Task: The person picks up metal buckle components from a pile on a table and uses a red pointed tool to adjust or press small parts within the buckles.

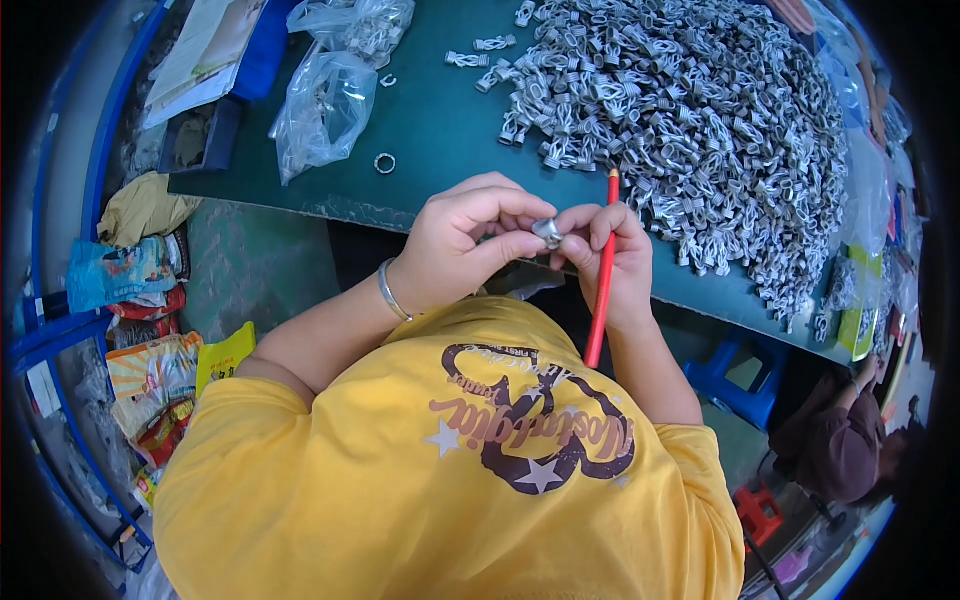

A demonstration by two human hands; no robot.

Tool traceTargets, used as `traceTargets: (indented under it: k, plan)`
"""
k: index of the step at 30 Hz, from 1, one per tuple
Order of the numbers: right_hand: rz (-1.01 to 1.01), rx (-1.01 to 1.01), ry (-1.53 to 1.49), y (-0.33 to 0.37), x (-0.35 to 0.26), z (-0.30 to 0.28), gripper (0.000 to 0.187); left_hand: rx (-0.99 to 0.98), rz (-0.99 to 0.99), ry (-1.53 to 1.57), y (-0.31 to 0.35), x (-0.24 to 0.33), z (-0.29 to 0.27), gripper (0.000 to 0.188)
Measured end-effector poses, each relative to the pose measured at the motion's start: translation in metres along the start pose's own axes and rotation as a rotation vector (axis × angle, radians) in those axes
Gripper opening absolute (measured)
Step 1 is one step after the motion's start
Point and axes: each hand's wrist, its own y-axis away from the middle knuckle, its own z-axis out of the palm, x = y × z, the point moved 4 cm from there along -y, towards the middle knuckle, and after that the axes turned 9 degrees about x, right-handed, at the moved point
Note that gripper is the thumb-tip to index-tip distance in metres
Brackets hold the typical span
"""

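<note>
Between the fingertips of my left hand [468, 232] is a small silvery metal part [547, 232], pinched by thumb and fingers. My right hand [622, 262] is closed too, its thumb and fingertips touching the same part from the other side. A red pencil [604, 290] is tucked in the right hand's fingers, its tip pointing toward the table's far side. Both hands are in front of the near edge of the green table [440, 130]. Just beyond them lies a big heap of silvery metal pieces [690, 120]. My fingers partly hide the held part's shape.
A metal ring [385, 163] and a clear plastic bag [325, 110] lie on the table's left. Farther left are a dark blue box [200, 137] and papers [205, 55]. A blue stool [738, 378] stands below the table. Another person [835, 440] is at the right.
</note>
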Motion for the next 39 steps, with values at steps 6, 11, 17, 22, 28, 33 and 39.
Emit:
traceTargets:
  k: [6, 11, 17, 22, 28, 33, 39]
  plan:
    - [-0.570, 0.040, 0.446, 0.009, -0.016, 0.006, 0.035, 0.035, 0.087, -0.168, 0.005, 0.002, -0.001, 0.022]
    - [-0.637, -0.033, 0.426, 0.013, -0.020, 0.017, 0.041, 0.044, -0.083, -0.047, 0.013, -0.011, -0.004, 0.019]
    - [-0.616, -0.073, 0.451, 0.016, -0.019, 0.024, 0.037, -0.002, -0.039, -0.160, 0.027, -0.009, -0.012, 0.018]
    - [-0.458, -0.116, 0.555, 0.021, -0.011, 0.013, 0.029, -0.064, -0.073, -0.470, 0.049, -0.015, -0.016, 0.019]
    - [-0.372, 0.074, 0.562, 0.021, -0.009, 0.000, 0.025, -0.109, 0.158, -0.528, 0.015, 0.004, -0.010, 0.015]
    - [-0.387, 0.084, 0.567, 0.021, -0.015, 0.004, 0.025, 0.272, 0.397, -1.011, -0.091, -0.014, -0.044, 0.042]
    - [-0.379, 0.145, 0.568, 0.026, -0.016, -0.008, 0.024, 0.159, 0.298, -0.952, -0.103, -0.045, -0.035, 0.041]
